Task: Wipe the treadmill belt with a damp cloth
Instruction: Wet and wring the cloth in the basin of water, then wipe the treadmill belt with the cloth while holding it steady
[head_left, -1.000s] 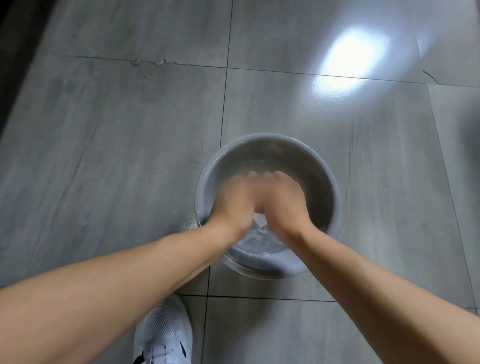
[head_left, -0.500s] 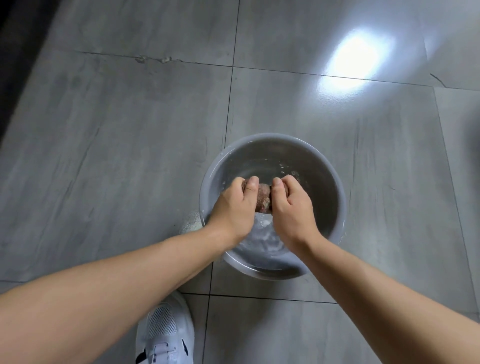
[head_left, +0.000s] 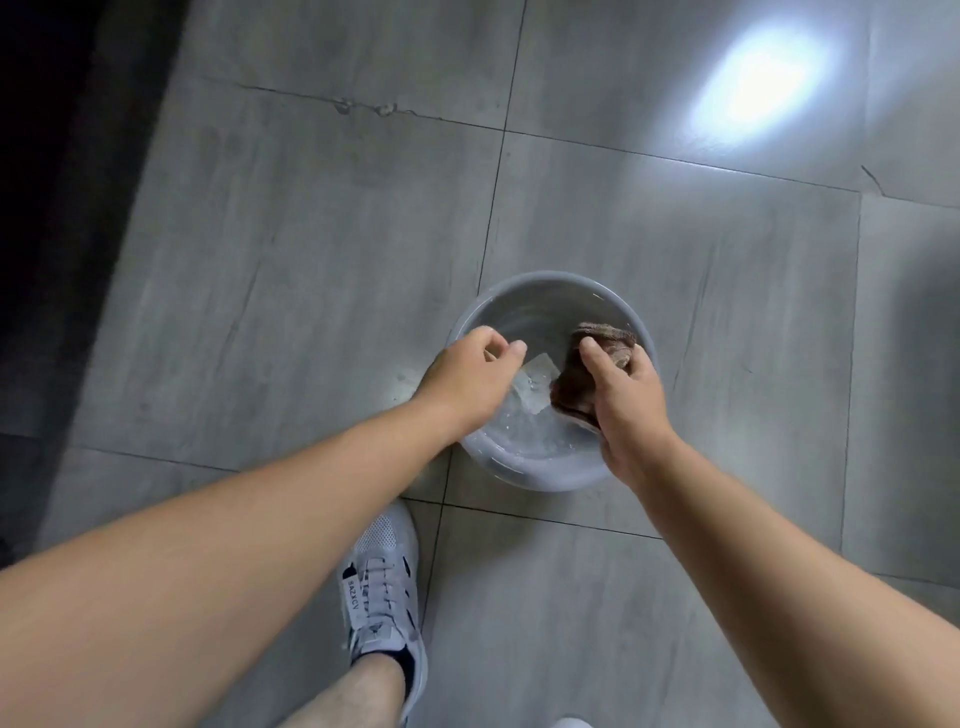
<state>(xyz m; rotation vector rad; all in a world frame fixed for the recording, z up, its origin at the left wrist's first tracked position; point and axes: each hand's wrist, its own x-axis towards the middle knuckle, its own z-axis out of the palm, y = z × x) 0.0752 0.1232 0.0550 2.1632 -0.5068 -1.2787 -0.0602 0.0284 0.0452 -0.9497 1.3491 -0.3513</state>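
- Step in hand, as I judge it: preparing the cloth (head_left: 605, 338) at the water. Wiping of the belt is not yet begun.
- Right hand (head_left: 626, 400): fingers and thumb are clamped round the bunched brown cloth, holding it over the right half of the basin (head_left: 550, 279), inside the rim line.
- Left hand (head_left: 467, 376): fingers are loosely curled and hold nothing. It hovers over the basin's left rim, apart from the cloth.
- Basin: round and grey, standing on the grey tiled floor (head_left: 311, 260), just ahead of a white shoe (head_left: 382, 577).
- Basin contents: shallow clear water (head_left: 524, 434), rippled and lying toward the near side. The cloth hangs above it in the right hand.
- Treadmill belt: not identified. A dark strip (head_left: 47, 208) runs down the left edge of the view, too dim to say whether it belongs to the machine.
- Next move, judged: a firm wring over the basin, likely with both hands, so the cloth ends up damp and not dripping. The cloth then goes to the belt.
- Caution: a cloth lifted out too wet would drip on the glossy tiles and put excess water on the belt.
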